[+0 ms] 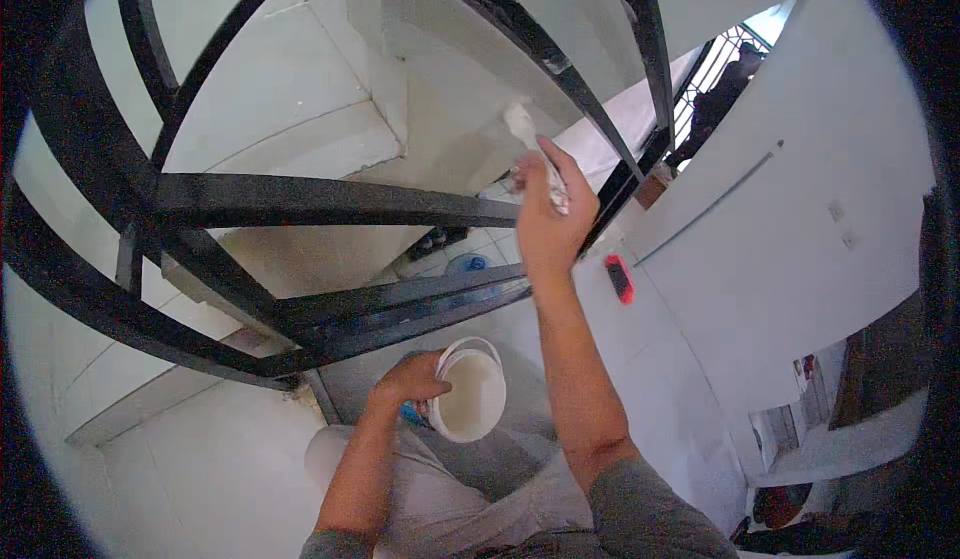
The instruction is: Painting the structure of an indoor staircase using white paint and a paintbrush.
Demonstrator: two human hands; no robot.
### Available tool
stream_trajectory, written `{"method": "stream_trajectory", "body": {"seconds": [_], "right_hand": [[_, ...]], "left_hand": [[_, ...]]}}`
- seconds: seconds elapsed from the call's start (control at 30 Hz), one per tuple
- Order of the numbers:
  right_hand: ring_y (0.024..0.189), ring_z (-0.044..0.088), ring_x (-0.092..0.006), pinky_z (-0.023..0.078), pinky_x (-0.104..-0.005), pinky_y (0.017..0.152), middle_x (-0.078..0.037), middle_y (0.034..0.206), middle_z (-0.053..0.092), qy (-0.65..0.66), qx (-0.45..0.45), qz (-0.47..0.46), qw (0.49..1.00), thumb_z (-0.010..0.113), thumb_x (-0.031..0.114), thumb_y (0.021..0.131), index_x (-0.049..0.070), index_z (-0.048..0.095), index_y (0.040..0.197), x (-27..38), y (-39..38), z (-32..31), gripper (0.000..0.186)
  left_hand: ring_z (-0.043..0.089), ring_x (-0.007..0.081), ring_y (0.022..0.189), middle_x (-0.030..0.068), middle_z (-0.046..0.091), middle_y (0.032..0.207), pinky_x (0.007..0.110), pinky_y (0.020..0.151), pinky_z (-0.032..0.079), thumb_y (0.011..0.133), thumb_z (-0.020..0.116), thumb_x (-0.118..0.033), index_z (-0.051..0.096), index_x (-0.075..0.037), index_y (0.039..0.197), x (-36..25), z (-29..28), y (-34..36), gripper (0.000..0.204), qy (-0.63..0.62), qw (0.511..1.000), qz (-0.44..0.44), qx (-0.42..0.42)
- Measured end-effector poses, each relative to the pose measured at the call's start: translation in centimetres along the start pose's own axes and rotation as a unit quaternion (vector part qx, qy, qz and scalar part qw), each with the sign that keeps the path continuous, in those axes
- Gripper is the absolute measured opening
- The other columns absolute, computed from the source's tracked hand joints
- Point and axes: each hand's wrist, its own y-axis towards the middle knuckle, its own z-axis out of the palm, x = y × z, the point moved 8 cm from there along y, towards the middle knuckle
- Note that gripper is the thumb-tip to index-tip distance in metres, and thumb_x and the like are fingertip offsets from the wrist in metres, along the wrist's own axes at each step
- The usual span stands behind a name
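Black railing [350, 200] crosses pale surfaces [300, 69], right grip [552, 224] clasping a probable brush [521, 126], left grip [413, 376] a bucket [468, 437].

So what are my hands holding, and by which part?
Your left hand holds a white bucket by its left side; your right hand, a brush by its handle.

A red-edged dark object [620, 279] lies on the white floor [648, 364], near its edge at the black railing [340, 201]. Beyond: blue item [467, 264].

Pale floor [640, 369]; red-edged dark oblong item [620, 280] lying on it.
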Motion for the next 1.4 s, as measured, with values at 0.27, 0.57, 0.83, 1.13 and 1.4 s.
{"method": "stream_trajectory", "body": {"seconds": [0.27, 0.57, 0.83, 1.13, 1.4], "right_hand": [[0.073, 0.065, -0.0134, 0.055, -0.0290, 0.065, -0.014, 0.087, 0.071, 0.170, 0.027, -0.094, 0.981, 0.059, 0.005, 0.097, -0.005, 0.066, 0.118, 7.8, -2.3, 0.7, 0.025], [0.079, 0.069, -0.0243, 0.054, -0.0345, 0.075, -0.019, 0.093, 0.071, -0.058, -0.008, -0.155, 0.986, 0.067, 0.008, 0.089, -0.004, 0.068, 0.112, 5.4, 0.3, 0.8, 0.026], [0.072, 0.063, -0.0104, 0.052, -0.0244, 0.067, -0.013, 0.090, 0.072, 0.121, 0.073, -0.155, 0.978, 0.060, 0.006, 0.096, -0.004, 0.065, 0.121, 8.4, -2.6, 1.5, 0.027], [0.088, 0.068, -0.0297, 0.054, -0.0350, 0.078, -0.019, 0.102, 0.068, -0.070, 0.115, -0.376, 0.917, 0.069, 0.001, 0.081, 0.000, 0.067, 0.119, 10.0, -2.8, 3.4, 0.038], [0.085, 0.067, -0.0306, 0.054, -0.0371, 0.074, -0.016, 0.101, 0.066, -0.168, 0.216, -0.354, 0.894, 0.071, -0.001, 0.076, 0.003, 0.068, 0.117, 7.8, -3.5, -0.3, 0.041]], "left_hand": [[0.071, 0.0343, 0.092, 0.0190, 0.071, 0.110, 0.044, 0.082, 0.058, 0.073, 0.072, -0.020, 0.062, -0.009, 0.126, 3.7, 0.9, 1.3, 0.055, 0.039, 0.999, -0.024, 0.003], [0.069, 0.0363, 0.100, 0.0176, 0.071, 0.113, 0.045, 0.087, 0.056, 0.072, 0.072, -0.018, 0.062, -0.013, 0.127, 2.3, 0.5, 0.6, 0.056, 0.092, 0.994, -0.051, 0.002], [0.070, 0.0330, 0.100, 0.0175, 0.071, 0.114, 0.046, 0.087, 0.056, 0.072, 0.072, -0.015, 0.059, -0.015, 0.133, 2.9, 0.3, 0.1, 0.062, 0.066, 0.996, -0.066, -0.011], [0.072, 0.0311, 0.073, 0.0172, 0.072, 0.106, 0.044, 0.062, 0.060, 0.074, 0.068, -0.013, 0.059, -0.015, 0.132, 5.7, 1.0, 1.4, 0.060, 0.164, 0.983, 0.009, -0.087], [0.072, 0.0332, 0.089, 0.0170, 0.072, 0.110, 0.045, 0.078, 0.059, 0.072, 0.069, -0.015, 0.059, -0.020, 0.133, 5.4, 0.4, 0.1, 0.062, 0.103, 0.990, -0.074, -0.062]]}}
